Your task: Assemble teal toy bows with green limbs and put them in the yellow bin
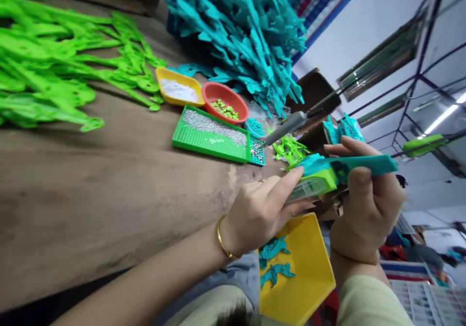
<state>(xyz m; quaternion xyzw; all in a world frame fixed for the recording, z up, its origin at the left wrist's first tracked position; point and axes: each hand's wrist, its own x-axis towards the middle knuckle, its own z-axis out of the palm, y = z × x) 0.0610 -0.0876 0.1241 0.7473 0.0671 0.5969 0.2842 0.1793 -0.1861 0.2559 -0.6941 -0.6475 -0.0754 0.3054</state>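
In the head view my left hand (260,209), with a gold bracelet at the wrist, grips the near end of a green-and-teal plastic toy (320,181) that has a clear window in its side. My right hand (374,190) is closed around the toy's teal far end, thumb pressed on it. The toy is held up over the table's edge, above a yellow bin (306,267) with a few teal plastic pieces (274,263) in it. A grey, rod-like tool (287,128), perhaps a screwdriver, hangs just beyond my left hand.
On the wooden table (120,195) stand a green tray (211,151) of small silvery parts, a red bowl (218,90) and a yellow dish (174,100). Bright green parts (65,63) are heaped at left, teal parts (240,34) at the back.
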